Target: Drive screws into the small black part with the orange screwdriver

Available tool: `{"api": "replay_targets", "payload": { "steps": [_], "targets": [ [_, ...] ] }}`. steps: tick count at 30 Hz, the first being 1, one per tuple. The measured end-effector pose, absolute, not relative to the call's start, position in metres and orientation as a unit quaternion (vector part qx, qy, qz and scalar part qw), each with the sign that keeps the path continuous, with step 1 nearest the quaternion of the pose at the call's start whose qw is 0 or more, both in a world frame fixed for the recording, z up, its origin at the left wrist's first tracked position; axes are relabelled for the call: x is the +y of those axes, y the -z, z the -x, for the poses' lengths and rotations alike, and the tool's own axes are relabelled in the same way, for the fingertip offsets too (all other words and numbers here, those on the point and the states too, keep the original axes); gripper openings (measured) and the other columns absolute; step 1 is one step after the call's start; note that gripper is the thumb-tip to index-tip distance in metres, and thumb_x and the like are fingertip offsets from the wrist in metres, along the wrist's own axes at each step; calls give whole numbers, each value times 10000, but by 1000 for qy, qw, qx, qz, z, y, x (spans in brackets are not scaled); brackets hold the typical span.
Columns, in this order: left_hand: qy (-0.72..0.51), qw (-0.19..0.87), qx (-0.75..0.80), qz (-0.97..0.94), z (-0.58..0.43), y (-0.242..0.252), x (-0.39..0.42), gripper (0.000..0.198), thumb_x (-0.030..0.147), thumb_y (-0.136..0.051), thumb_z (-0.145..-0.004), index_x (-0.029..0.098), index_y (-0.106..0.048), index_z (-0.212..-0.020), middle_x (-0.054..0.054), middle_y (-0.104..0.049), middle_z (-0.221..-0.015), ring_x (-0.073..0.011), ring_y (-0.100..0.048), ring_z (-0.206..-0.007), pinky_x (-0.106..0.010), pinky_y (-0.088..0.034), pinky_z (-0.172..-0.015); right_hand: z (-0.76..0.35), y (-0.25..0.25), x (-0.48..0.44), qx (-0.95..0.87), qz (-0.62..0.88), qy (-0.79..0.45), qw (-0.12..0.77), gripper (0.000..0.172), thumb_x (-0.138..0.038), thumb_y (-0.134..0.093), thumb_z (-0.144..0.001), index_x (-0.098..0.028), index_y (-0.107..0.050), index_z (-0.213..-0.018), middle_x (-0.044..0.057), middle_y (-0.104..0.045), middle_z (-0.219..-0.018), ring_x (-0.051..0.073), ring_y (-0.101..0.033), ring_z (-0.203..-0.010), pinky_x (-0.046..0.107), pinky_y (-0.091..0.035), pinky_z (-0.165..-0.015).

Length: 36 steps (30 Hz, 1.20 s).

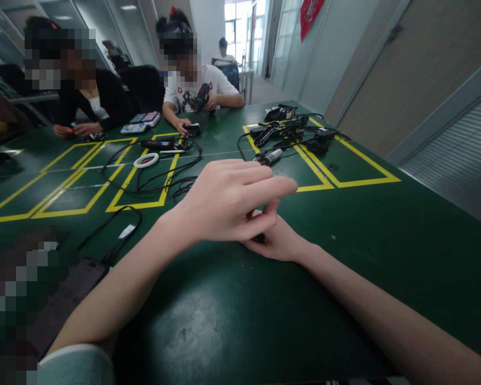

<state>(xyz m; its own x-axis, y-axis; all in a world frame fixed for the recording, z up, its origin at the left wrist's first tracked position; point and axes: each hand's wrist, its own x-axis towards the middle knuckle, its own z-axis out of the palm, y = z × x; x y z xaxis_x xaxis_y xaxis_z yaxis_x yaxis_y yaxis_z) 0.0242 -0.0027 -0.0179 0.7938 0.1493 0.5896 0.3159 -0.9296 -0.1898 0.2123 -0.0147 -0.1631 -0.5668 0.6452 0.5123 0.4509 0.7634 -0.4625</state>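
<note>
My left hand (228, 200) is at the middle of the view, above the green table (369, 240), its fingers bent and pointing right. Behind and partly beneath it is my right hand (280, 238), with its fingers curled toward the left palm. A small dark thing (260, 237) shows between the two hands, too hidden to make out. The left hand covers most of the right fingers, so what the right hand holds, if anything, cannot be seen.
Black cables and devices (272, 133) lie beyond my hands, within yellow tape outlines. A white ring (146, 160) sits left of them. Nearer left is a dark phone-like device (74, 299) with a cable. Two people sit across the table, one holding a black device (201, 97).
</note>
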Motion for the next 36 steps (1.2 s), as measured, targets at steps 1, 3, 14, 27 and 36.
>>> {"api": "replay_targets", "payload": {
  "steps": [1,3,14,27,36],
  "targets": [
    [298,134,-125,937,-24,18,-3,228,194,-509,-974,194,-710,-1081,-1,-689,-784,-118,-600,-674,-257,-440,-624,-212,164,-14,-875,315,-139,341,163,-297,-641,-933,-201,-608,-1060,108,-755,-1038,283,-723,-984,414,-602,-820],
    [296,124,-126,939,-22,18,-4,241,184,-497,-970,193,-705,-1091,7,-678,-758,-110,-581,-641,-247,-417,-600,-212,163,-14,-876,318,-135,337,150,-309,-638,-932,-198,-607,-1028,103,-747,-989,281,-717,-933,414,-598,-787],
    [253,146,-146,945,-22,16,-11,409,129,-493,-914,205,-630,-1292,-91,-681,-1160,-141,-628,-820,-246,-488,-661,-211,160,-15,-876,309,-141,343,134,-285,-644,-935,-199,-636,-1037,106,-763,-1016,275,-733,-929,387,-603,-768],
    [257,144,-117,948,-21,14,-9,331,152,-489,-908,205,-672,-1180,-67,-700,-1081,-166,-655,-874,-286,-528,-737,-210,162,-14,-873,324,-149,333,229,-305,-677,-921,-205,-643,-1124,95,-762,-1037,271,-720,-951,382,-589,-796],
    [263,150,-122,945,-23,17,-7,264,192,-497,-932,207,-680,-1121,-51,-727,-1041,-158,-669,-848,-269,-508,-698,-211,161,-15,-875,327,-139,328,177,-306,-678,-925,-208,-637,-1066,99,-756,-1039,276,-720,-976,378,-593,-786]
  ]
}}
